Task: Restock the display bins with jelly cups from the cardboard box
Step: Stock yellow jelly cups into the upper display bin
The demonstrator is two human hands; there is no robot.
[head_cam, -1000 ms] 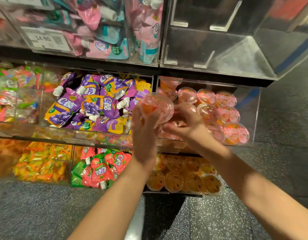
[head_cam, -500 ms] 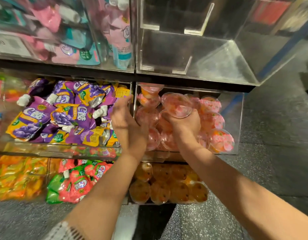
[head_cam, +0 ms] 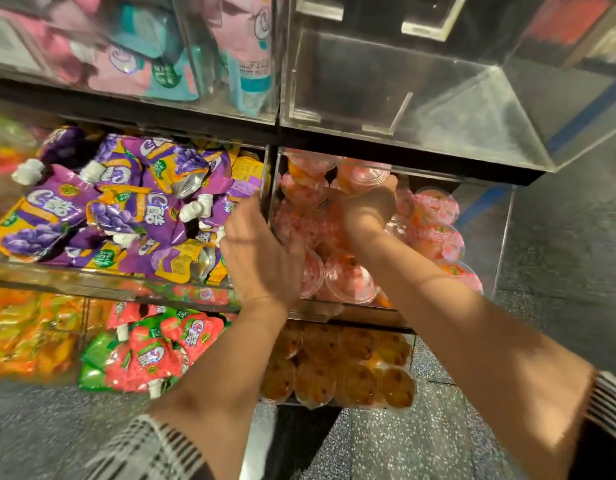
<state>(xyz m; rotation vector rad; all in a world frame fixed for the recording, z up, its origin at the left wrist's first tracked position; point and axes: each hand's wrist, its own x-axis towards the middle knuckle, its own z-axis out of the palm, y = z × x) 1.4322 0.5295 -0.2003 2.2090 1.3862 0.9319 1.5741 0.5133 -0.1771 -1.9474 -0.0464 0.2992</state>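
Observation:
A clear acrylic display bin [head_cam: 503,237] on the middle shelf holds several pink-lidded jelly cups [head_cam: 434,209]. My right hand [head_cam: 365,209] reaches deep into it and grips one jelly cup [head_cam: 360,176] near the back of the bin, lid facing away. At the bin's left front corner hovers my left hand [head_cam: 258,258], fingers relaxed and empty, its fingertips near the cups there. The cardboard box is out of view.
Purple drink pouches [head_cam: 126,202] fill the bin to the left. Below lie orange jelly cups [head_cam: 337,372] and red-green pouches [head_cam: 150,351]. An empty clear bin [head_cam: 420,98] overhangs the pink cups from above. Grey speckled floor [head_cam: 559,237] lies to the right.
My right hand has carried the jelly cup further back into the bin. My left hand has let go of the cup and drawn back to the bin's front left.

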